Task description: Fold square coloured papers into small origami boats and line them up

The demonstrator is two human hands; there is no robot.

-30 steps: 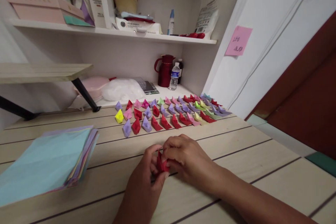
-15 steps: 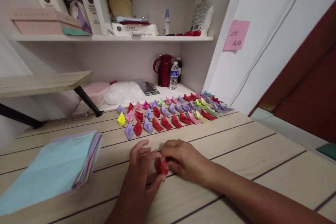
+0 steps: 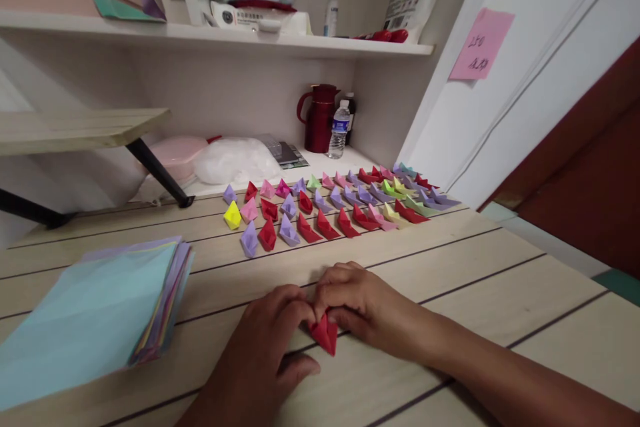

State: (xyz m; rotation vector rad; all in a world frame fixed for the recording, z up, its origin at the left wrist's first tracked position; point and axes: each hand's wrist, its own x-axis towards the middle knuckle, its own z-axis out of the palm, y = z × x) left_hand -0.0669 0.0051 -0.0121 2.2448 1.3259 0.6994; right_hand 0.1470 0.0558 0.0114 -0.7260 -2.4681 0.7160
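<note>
A small red paper boat (image 3: 326,333) is between my hands on the wooden tabletop, its point facing me. My right hand (image 3: 357,303) pinches it from the right with thumb and curled fingers, which hide its far end. My left hand (image 3: 273,340) touches its left side with bent fingertips, while the thumb stretches out below, apart from the paper. Beyond my hands, folded paper boats in red, purple, pink, yellow and green stand in rows, among them a yellow boat (image 3: 233,215) and a purple boat (image 3: 249,240) at the left end.
A stack of coloured paper (image 3: 110,300), light blue on top, lies at my left. Behind it stands a small raised wooden shelf (image 3: 85,130) on black legs. At the back are a dark red jug (image 3: 320,119), a water bottle (image 3: 339,130) and a white plastic bag (image 3: 237,160).
The red boat is turned and shows more of its near point. My left thumb has moved off it, and my right hand still grips it. The view has shifted slightly.
</note>
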